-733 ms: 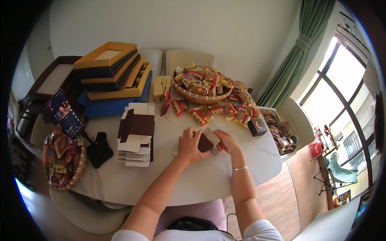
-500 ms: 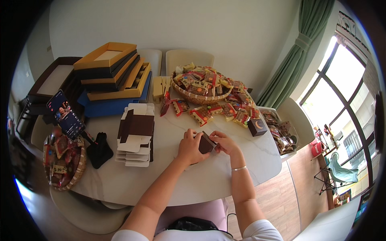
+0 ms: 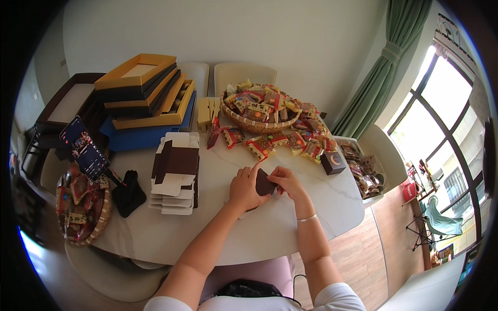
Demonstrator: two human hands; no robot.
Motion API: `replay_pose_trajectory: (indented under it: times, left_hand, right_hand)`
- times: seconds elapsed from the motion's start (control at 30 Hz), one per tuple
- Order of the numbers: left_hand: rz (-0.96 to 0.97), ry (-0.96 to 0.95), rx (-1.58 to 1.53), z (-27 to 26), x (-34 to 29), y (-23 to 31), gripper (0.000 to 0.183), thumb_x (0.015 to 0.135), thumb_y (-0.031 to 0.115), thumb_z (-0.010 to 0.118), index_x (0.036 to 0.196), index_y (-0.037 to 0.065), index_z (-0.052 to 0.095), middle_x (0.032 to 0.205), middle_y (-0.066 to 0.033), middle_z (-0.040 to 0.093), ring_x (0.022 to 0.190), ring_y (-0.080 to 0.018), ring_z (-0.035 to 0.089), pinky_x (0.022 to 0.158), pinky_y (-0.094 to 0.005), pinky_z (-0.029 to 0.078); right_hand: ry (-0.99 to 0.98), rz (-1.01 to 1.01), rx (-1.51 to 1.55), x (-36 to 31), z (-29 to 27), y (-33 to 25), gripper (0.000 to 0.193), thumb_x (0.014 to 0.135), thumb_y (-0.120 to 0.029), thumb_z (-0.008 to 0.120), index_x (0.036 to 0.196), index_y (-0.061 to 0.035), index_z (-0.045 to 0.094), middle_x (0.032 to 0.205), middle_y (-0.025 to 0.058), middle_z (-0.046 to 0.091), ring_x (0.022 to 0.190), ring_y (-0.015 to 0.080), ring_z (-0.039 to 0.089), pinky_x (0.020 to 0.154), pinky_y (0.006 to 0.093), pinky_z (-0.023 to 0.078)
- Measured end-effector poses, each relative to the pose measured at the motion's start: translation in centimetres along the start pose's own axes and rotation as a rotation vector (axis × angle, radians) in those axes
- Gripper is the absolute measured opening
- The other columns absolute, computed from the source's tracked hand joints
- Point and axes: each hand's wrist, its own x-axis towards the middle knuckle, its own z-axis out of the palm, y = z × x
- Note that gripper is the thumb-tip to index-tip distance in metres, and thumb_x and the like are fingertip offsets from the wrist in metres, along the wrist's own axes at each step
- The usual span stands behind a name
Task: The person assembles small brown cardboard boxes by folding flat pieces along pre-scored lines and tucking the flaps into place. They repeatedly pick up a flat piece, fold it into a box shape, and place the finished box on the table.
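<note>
Holding a small brown box [image 3: 265, 184]

The left hand [image 3: 244, 187] curls around the box's left side — fingers bent, grasping it. The right hand [image 3: 288, 182] is half closed, its fingertips bunched against the right edge; whether they pinch or merely press, I cannot tell. The box sits between them — over the pale marbled table [image 3: 264, 233], right of the stacked brown-and-white cartons [image 3: 181, 161].
</note>
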Motion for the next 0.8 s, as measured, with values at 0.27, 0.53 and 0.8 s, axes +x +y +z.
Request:
replay_pose_trajectory:
  times: [0.27,0.53,0.8]
  left_hand:
    - [0.037,0.084,-0.051,-0.4,0.3,-0.5,0.099,0.057,0.032,0.083,0.141,0.013,0.034,0.110,-0.0111,0.057,0.105,-0.0309,0.054,0.095,-0.0453,0.041]
    - [0.067,-0.042,-0.059,-1.5,0.4,-0.2,0.101,0.054,0.030,0.083,0.142,0.016,0.035,0.119,-0.0065,0.059,0.112,-0.0267,0.054,0.112,-0.0563,0.015]
    - [0.189,-0.100,-0.026,-1.6,0.3,-0.3,0.100,0.053,0.033,0.083,0.141,0.017,0.037,0.122,-0.0034,0.058,0.113,-0.0262,0.053,0.114,-0.0581,0.010]
  right_hand:
    - [0.001,-0.069,-0.023,-0.5,0.6,-0.8,0.018,0.089,-0.015,0.067,0.080,-0.0030,0.058,0.070,0.0039,0.061,0.045,0.0105,0.055,0.039,0.0233,0.044]
    - [-0.082,-0.131,-0.170,-0.6,-0.3,-0.7,0.016,0.091,-0.016,0.064,0.085,-0.0009,0.062,0.077,0.0050,0.064,0.055,0.0108,0.061,0.047,0.0243,0.051]
    - [-0.163,-0.021,-0.198,-0.3,-0.1,-0.3,0.026,0.100,-0.026,0.049,0.095,-0.0032,0.060,0.071,0.0023,0.059,0.056,0.0105,0.060,0.046,0.0253,0.051]
